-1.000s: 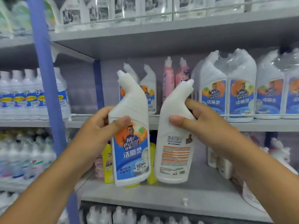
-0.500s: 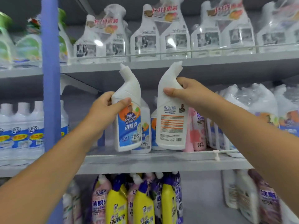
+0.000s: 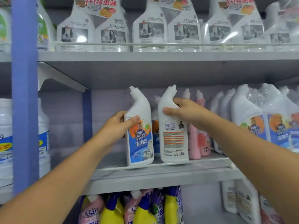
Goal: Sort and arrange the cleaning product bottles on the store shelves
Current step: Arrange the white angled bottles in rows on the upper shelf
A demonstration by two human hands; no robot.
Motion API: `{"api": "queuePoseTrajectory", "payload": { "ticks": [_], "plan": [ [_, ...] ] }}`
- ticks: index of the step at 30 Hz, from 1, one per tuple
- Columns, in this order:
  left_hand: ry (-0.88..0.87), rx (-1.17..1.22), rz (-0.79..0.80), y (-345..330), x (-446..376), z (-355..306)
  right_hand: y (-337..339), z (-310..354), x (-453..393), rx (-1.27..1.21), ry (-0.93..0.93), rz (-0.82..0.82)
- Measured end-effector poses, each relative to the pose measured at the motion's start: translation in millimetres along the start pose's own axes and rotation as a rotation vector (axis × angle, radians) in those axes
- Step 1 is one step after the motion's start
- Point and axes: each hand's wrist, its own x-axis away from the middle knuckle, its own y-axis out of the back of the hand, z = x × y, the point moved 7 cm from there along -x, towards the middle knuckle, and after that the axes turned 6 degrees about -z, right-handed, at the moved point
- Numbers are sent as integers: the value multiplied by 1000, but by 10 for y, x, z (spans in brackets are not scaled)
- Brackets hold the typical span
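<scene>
**Two toilet-cleaner bottles at the middle shelf**

Store aisle, grey metal shelves, blue upright post [image 3: 24, 94] at left. On the middle shelf [image 3: 161, 173], near its front edge: two white angled-neck bottles, upright, side by side, just apart. Left bottle [image 3: 140, 135] label-forward, blue and orange "Mr Puton" front; left hand [image 3: 119, 126] wrapped round its shoulder, thumb across the front, grip closed on it. Right bottle [image 3: 174, 135] turned back-label out, orange print and barcode showing; right hand [image 3: 182, 110] curled over its shoulder below the neck, grip closed on it. Whether the bases touch the shelf or hang just above: cannot tell. Directly behind, more of the same bottles; just right, pink bottles [image 3: 196, 139]; further right, shrink-wrapped twin packs [image 3: 252, 122]. Above, clear spray bottles [image 3: 150, 29] with promo tags. Below, yellow and pink bottles [image 3: 142, 209].
</scene>
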Motion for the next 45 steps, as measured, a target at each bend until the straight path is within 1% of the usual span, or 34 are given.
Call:
{"api": "queuePoseTrajectory", "payload": {
  "ticks": [5,12,15,18,21,25,28,31,41,45],
  "plan": [
    [32,-13,31,-99,-78,129,-120,-154,-96,-84,-17,46],
    [65,-179,90,-105,-120,16,-184,-284,-196,-115,-1,139],
    [37,-244,33,-115,-213,-163,-199,-305,-230,-89,-7,163],
    [2,-231,-44,-161,-313,-381,-196,-321,-246,-59,-12,145],
    [25,-191,-26,-214,-364,-451,-154,-292,-274,-81,-43,140],
    [68,-138,5,-189,-381,-422,-9,-195,-387,-173,-89,85],
    [55,-159,28,-178,-363,-432,-37,-178,-411,-293,-111,164],
    [37,-204,28,-157,-372,-452,-55,-164,-405,-348,-113,170],
    [45,-198,-15,-63,-328,-493,-2,-52,-368,-230,-103,79],
    [42,-207,-6,-57,-322,-487,30,-23,-331,-186,-116,65]
  ]
}}
